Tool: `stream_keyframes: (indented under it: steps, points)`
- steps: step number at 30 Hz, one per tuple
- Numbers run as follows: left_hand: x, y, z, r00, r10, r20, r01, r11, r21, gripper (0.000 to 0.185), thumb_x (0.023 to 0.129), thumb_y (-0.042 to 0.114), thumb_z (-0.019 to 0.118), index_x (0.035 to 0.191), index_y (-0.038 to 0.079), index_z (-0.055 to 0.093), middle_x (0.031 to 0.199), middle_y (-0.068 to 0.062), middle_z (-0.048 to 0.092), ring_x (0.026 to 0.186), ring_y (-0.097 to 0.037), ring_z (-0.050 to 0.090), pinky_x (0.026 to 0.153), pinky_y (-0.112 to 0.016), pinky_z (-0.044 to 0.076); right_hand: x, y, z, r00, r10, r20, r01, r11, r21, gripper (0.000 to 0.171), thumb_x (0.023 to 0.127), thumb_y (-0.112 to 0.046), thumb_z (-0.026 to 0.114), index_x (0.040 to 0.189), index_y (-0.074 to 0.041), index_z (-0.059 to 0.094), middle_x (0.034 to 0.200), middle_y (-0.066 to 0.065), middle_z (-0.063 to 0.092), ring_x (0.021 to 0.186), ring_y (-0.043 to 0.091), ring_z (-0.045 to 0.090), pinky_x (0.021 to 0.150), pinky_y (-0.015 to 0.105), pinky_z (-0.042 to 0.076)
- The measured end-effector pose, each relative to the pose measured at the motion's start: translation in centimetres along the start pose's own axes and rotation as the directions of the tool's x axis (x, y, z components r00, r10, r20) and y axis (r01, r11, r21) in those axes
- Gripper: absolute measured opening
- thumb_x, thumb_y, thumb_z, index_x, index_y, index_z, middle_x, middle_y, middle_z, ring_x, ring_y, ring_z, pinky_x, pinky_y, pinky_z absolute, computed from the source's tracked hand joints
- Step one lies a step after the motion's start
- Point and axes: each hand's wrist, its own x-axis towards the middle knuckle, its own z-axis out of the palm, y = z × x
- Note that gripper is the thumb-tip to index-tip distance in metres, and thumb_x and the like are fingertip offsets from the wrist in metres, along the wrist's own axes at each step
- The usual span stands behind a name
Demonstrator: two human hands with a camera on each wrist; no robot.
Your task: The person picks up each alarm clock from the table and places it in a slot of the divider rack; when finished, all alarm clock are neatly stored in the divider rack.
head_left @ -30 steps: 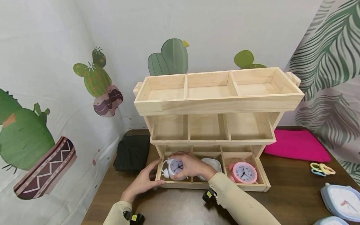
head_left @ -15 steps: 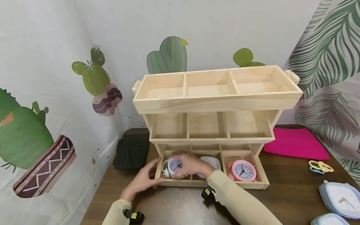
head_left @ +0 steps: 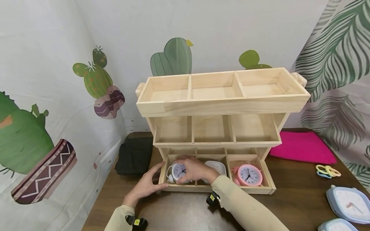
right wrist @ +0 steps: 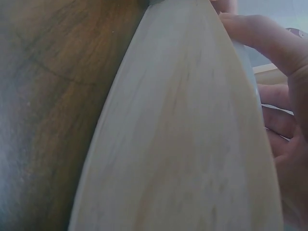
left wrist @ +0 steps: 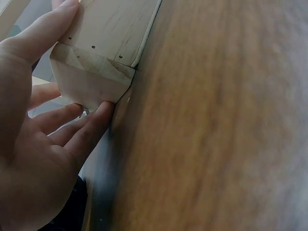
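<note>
A three-tier wooden organizer [head_left: 222, 105] stands on the table, each tier split into three compartments. At the bottom tier's left front corner, my left hand [head_left: 145, 186] holds the wood, thumb on the front and fingers round the side; the left wrist view shows this hand [left wrist: 43, 134] at the corner up close. My right hand [head_left: 194, 169] grips a white twin-bell alarm clock [head_left: 178, 170] in the lower left compartment, covering part of its face. In the right wrist view, the hand [right wrist: 293, 110] is partly behind the front board, and the clock cannot be made out.
A white rounded item [head_left: 217, 166] lies in the lower middle compartment, a pink alarm clock [head_left: 250, 175] in the right one. Black cloth [head_left: 134, 155] is at left, pink cloth [head_left: 302, 147] at right. Coloured rings [head_left: 328, 171] and blue clocks [head_left: 349, 202] sit along the table's right side.
The view has shifted slightly. Both hands keep almost the same places, the right on the white alarm clock and the left at the organizer's corner.
</note>
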Motion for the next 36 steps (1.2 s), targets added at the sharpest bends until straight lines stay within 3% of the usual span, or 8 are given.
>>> stream_keyframes:
  steps: [11,22,36]
  points:
    - [0.28,0.08,-0.08,1.000,0.024,-0.006,-0.024,1.000,0.004,0.093,0.075,0.046,0.083,0.151,0.023,0.034,0.154,-0.009,0.036,0.131,-0.032,0.047,0.095,-0.038,0.053,-0.11,0.62,-0.30,0.999,-0.048,0.018,0.048,0.999,-0.001,0.086,0.070,-0.051,0.084,0.141,-0.013,0.052,0.146,0.004,0.050,0.129,0.019,0.049,0.105,0.034,0.044]
    - [0.48,0.08,-0.02,0.999,0.036,-0.004,-0.036,0.999,-0.008,0.093,0.074,0.044,0.084,0.151,0.022,0.035,0.152,-0.009,0.038,0.130,-0.031,0.049,0.094,-0.037,0.054,-0.11,0.59,-0.52,0.996,-0.063,0.065,0.065,0.997,-0.030,0.081,0.069,-0.052,0.083,0.135,-0.015,0.057,0.140,-0.002,0.055,0.126,0.016,0.051,0.104,0.031,0.043]
    - [0.15,-0.40,0.17,0.999,0.037,-0.005,-0.037,0.999,-0.021,0.092,0.076,0.042,0.083,0.151,0.022,0.034,0.153,-0.010,0.036,0.130,-0.033,0.048,0.091,-0.036,0.055,-0.20,0.62,0.09,0.995,-0.085,0.044,0.086,0.996,-0.032,0.079,0.068,-0.051,0.084,0.133,-0.014,0.059,0.136,-0.001,0.058,0.121,0.015,0.053,0.103,0.030,0.044]
